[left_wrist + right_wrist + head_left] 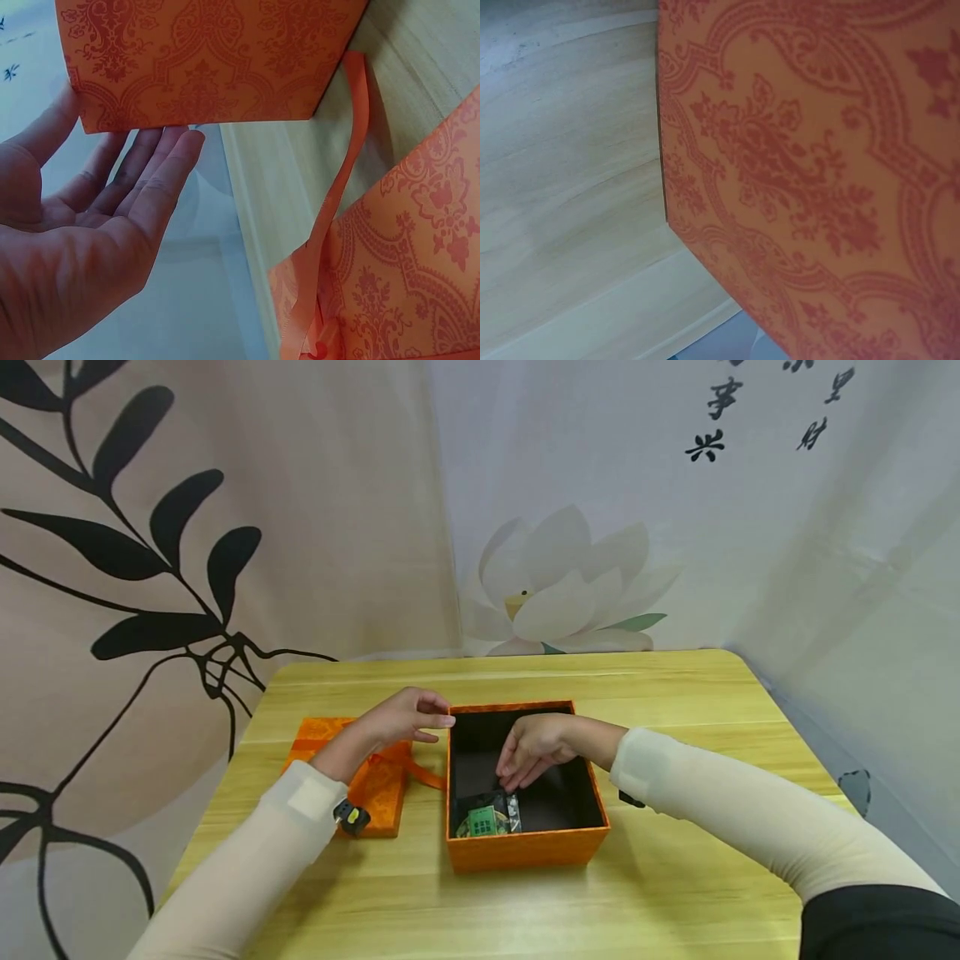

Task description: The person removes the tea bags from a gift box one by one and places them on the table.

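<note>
An orange patterned box (pixel 525 852) with a dark inside stands uncovered on the table. Inside its near left corner lies a small packet (pixel 482 821) with a green label and a clear strip. My right hand (pixel 538 745) reaches down into the box, fingers pointing down, fingertips by the packet's upper edge; whether they touch it is unclear. In the right wrist view the box wall (pixel 795 165) hides that hand. My left hand (pixel 414 717) is at the box's far left corner, fingers loosely extended along the box edge (pixel 187 112) in the left wrist view.
Left of the box lies an orange patterned lid (pixel 386 806) with an orange ribbon (pixel 420 770) trailing toward the box. Beneath everything is a light wooden table (pixel 697 727). A printed curtain (pixel 360 510) hangs behind the table's far edge.
</note>
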Available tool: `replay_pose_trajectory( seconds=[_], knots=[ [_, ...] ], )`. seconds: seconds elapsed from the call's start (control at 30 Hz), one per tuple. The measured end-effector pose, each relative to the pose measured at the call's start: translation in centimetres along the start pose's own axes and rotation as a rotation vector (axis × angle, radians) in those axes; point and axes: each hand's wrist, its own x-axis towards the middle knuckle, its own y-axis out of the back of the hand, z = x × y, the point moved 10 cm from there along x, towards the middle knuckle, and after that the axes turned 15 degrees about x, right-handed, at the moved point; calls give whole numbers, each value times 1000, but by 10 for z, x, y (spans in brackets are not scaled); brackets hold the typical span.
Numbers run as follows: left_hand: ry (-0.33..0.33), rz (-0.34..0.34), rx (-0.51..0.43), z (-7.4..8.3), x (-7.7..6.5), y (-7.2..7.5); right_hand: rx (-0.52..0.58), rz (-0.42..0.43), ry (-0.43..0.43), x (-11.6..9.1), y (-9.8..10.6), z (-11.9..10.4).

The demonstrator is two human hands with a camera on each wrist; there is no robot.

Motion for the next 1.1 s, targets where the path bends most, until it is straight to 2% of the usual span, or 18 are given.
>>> replay_pose_trajectory(
  seconds=[0.53,0.87,1.1],
  knots=[
    [-4,6,8,4,-3,0,-12,14,30,0,-6,-6],
    [-7,3,1,2,-3,-1,-51,-4,47,7,-20,-5],
    [-12,9,9,4,-3,0,-64,23,34,12,-24,0]
  ],
)
